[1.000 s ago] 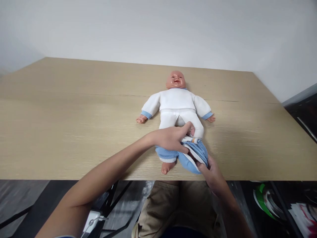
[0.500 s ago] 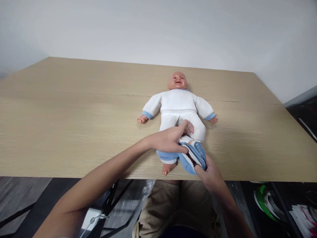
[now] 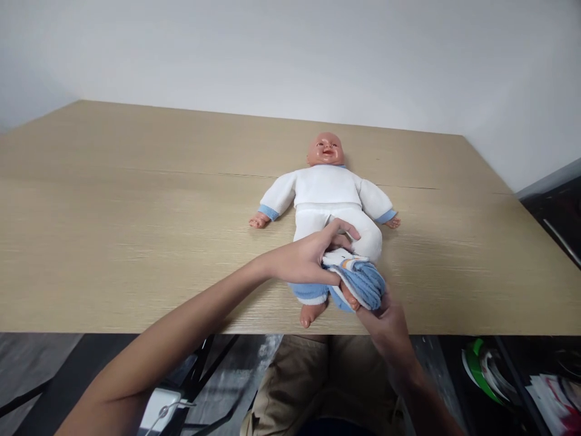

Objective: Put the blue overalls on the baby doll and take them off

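while table (image 3: 136, 224) stretches left, doll (image 3: 327, 184) lies near edge (image 3: 476, 333).

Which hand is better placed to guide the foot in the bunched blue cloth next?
Probably the right hand: its thumb lies by the toes of that foot, at the lower edge of the bunched blue cloth. The left hand is farther from the toes, at the cloth's upper end.
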A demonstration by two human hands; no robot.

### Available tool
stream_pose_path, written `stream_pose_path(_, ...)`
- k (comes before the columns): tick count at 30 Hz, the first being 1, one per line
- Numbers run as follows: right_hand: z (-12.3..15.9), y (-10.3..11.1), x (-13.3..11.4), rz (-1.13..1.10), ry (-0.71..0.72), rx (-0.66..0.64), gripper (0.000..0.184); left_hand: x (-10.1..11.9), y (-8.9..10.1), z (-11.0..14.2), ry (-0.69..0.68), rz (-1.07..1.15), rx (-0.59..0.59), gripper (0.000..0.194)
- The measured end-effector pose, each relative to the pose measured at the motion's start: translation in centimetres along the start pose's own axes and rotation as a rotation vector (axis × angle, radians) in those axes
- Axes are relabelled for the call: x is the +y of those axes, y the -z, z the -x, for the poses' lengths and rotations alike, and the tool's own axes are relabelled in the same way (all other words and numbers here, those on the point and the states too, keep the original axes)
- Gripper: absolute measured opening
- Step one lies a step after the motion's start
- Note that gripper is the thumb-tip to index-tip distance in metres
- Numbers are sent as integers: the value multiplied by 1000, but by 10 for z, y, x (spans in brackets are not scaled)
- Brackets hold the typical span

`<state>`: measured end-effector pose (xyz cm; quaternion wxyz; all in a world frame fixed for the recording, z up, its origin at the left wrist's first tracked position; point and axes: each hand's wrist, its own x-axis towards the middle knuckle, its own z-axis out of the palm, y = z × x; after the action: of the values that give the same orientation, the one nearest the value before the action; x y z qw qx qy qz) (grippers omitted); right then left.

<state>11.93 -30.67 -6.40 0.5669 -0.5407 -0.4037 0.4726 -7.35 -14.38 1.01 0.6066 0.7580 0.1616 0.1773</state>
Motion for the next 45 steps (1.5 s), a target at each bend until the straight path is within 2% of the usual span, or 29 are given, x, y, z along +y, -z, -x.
stream_pose_path(3, -5, 5, -1, 20, 144, 120, 56, 0, -1, 2, -25, -76, 17, 72)
stream_pose_path(5, -10, 11, -3, 60, 215, 143, 59, 0, -2, 2, -36, -132, 40, 69)
stream_pose_path(9, -27, 28, -8, 223, 318, 114, 39, -4, -4, 3, -70, -206, 110, 59)
stream_pose_path(11, -39, 38, -13, 336, 335, 45, 28, -7, -3, 4, -65, -240, 139, 56)
stream_pose_path(14, -59, 50, -26, 476, 325, -143, 20, -12, 0, 5, -92, -328, 169, 47)
stream_pose_path(18, -81, 58, -48, 566, 367, -392, 23, -12, 4, 12, -142, -498, 185, 39)
stream_pose_path(21, -91, 64, -60, 604, 397, -514, 29, -9, 7, 21, -135, -572, 186, 42)
stream_pose_path(24, -99, 74, -64, 517, 282, -543, 36, -8, 13, 32, -111, -603, 206, 54)
stream_pose_path(26, -107, 77, -65, 387, 149, -475, 45, -7, 20, 38, -72, -611, 212, 61)
stream_pose_path(28, -120, 74, -66, 285, 52, -417, 52, -6, 28, 40, -36, -606, 198, 58)
stream_pose_path(32, -155, 55, -70, 199, 40, -420, 48, -4, 44, 34, -40, -539, 203, 32)
stream_pose_path(37, -192, 34, -59, 74, -37, -395, 52, -20, 56, 21, -77, -440, 332, 32)
stream_pose_path(42, -195, 35, -38, 130, -57, -455, 49, -46, 57, 27, -4, -125, 439, 34)
stream_pose_path(45, -190, 38, -30, 158, -86, -533, 53, -59, 56, 32, 69, 41, 537, 45)
